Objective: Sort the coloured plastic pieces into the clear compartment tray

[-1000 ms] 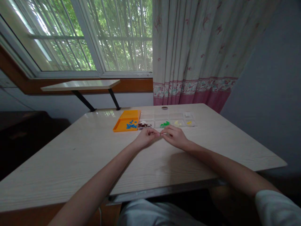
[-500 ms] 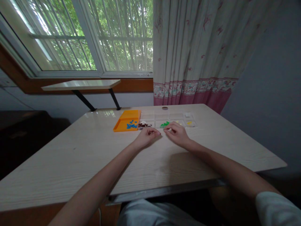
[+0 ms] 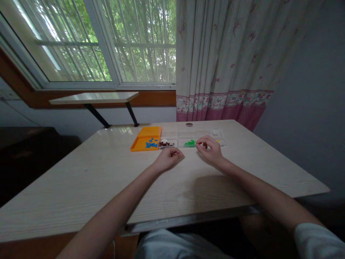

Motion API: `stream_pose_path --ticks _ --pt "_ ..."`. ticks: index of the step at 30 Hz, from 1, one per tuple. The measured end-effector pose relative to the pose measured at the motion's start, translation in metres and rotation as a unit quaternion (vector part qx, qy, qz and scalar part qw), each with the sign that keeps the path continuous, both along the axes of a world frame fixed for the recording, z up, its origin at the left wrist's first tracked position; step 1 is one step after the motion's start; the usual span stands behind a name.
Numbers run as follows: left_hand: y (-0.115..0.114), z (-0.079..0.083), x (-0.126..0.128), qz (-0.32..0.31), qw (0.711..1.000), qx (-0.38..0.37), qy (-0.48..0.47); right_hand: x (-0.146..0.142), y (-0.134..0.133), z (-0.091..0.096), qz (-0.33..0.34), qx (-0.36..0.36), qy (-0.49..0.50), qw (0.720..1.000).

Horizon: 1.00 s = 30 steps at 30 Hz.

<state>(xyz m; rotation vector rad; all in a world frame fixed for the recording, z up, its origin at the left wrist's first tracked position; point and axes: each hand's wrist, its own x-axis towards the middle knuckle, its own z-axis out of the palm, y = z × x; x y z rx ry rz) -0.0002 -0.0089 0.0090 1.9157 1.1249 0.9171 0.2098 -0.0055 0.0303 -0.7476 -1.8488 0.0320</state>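
Observation:
My left hand rests on the table with its fingers curled and pressed together, just in front of the dark brown pieces; whatever it may hold is hidden. In a pinch, my right hand hovers at the front of a clear compartment box, its fingertips beside the small green pieces. Anything between those fingertips is too small to make out. Small blue pieces lie in an open orange case left of the clear box. Yellow pieces show partly behind my right hand.
A pale wooden table carries everything. At its back left stands a small raised shelf on black legs. A dark round spot marks the back edge. Behind are a barred window and a floral curtain.
My right hand has moved right and slightly up, away from my left hand, uncovering more of the green pieces. My left hand has stayed nearly in place.

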Motion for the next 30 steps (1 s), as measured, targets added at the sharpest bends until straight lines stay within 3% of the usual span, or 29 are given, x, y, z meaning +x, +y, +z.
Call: stream_pose_path --ticks 20,30 --pt "0.000 0.000 -0.002 -0.013 0.999 0.023 0.039 0.004 0.007 -0.003 0.031 -0.016 -0.053 0.998" --pt "0.003 -0.002 -0.008 -0.002 0.998 0.038 0.045 0.011 0.040 -0.008 -0.092 -0.025 -0.138 0.986"
